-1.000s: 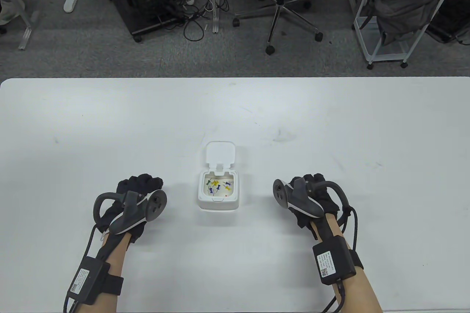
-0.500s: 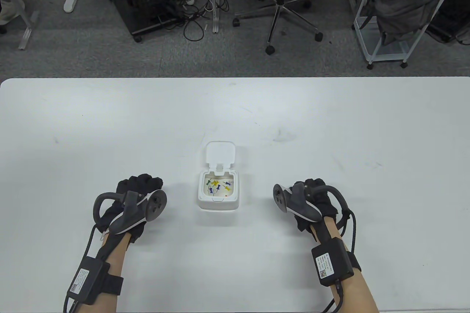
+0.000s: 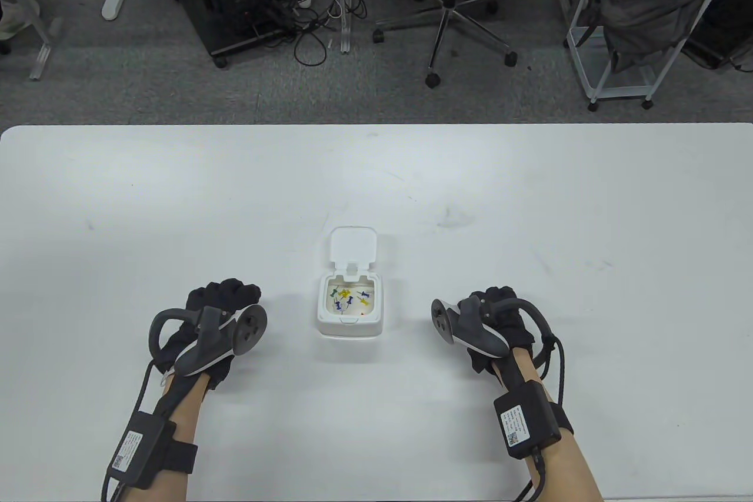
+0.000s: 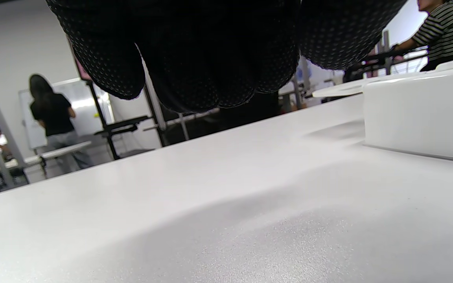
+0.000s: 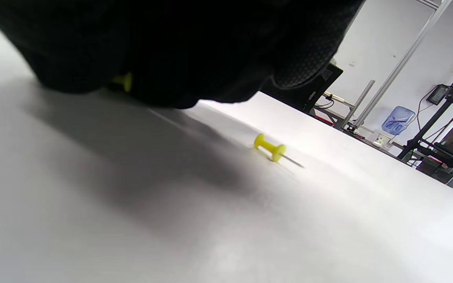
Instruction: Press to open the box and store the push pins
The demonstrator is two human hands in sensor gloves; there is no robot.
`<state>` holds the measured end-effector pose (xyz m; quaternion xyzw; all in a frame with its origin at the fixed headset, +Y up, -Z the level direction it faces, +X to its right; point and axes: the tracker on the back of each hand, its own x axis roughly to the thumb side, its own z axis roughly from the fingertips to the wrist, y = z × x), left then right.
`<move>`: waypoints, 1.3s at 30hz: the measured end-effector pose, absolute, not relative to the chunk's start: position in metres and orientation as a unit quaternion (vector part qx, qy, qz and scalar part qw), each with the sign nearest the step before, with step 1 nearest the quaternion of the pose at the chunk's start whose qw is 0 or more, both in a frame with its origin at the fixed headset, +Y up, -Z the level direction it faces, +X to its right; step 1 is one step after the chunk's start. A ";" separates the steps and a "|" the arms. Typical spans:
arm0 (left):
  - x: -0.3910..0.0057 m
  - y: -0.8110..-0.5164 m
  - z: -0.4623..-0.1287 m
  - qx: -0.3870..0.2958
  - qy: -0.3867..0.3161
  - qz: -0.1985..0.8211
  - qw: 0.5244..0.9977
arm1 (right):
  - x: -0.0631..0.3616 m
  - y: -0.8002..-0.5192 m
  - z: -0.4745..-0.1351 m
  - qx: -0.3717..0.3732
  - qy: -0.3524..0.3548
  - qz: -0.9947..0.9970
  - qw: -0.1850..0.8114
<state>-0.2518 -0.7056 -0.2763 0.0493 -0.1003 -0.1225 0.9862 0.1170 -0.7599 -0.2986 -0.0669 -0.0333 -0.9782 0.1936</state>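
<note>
On the table (image 3: 176, 202) between your hands, box (image 3: 350, 313) sits lid-up, pins inside. Right hand (image 3: 488, 322) curled low, apparently pinching something yellow; left hand (image 3: 212, 325) curled, holding nothing I can see. Risk: loose yellow pin (image 5: 270, 149) beside your right fingers gets knocked or missed.

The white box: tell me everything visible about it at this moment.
The white box is small, square with rounded corners, seemingly plastic. Its hinged lid is flipped open on the far side. Yellow, blue and green push pins lie loose inside. It sits flat on the table, between both hands, touched by neither.
</note>
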 end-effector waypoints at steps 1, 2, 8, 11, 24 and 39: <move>-0.252 -0.706 -0.276 0.049 -0.100 -0.122 0.986 | 0.117 -0.759 -0.299 -0.067 -0.032 -0.978 0.194; -0.252 -0.706 -0.276 0.049 -0.100 -0.122 0.986 | 0.116 -0.757 -0.300 -0.068 -0.029 -0.979 0.192; -0.252 -0.705 -0.276 0.050 -0.100 -0.122 0.986 | 0.108 -0.739 -0.307 -0.066 -0.017 -0.984 0.163; -0.252 -0.705 -0.276 0.052 -0.100 -0.123 0.986 | 0.098 -0.728 -0.310 -0.072 -0.006 -0.986 0.152; -0.253 -0.705 -0.277 0.055 -0.099 -0.122 0.986 | 0.028 -0.695 -0.324 -0.118 0.031 -0.986 0.111; -0.254 -0.705 -0.277 0.060 -0.102 -0.118 0.986 | -0.034 -0.696 -0.333 -0.155 0.025 -0.983 0.100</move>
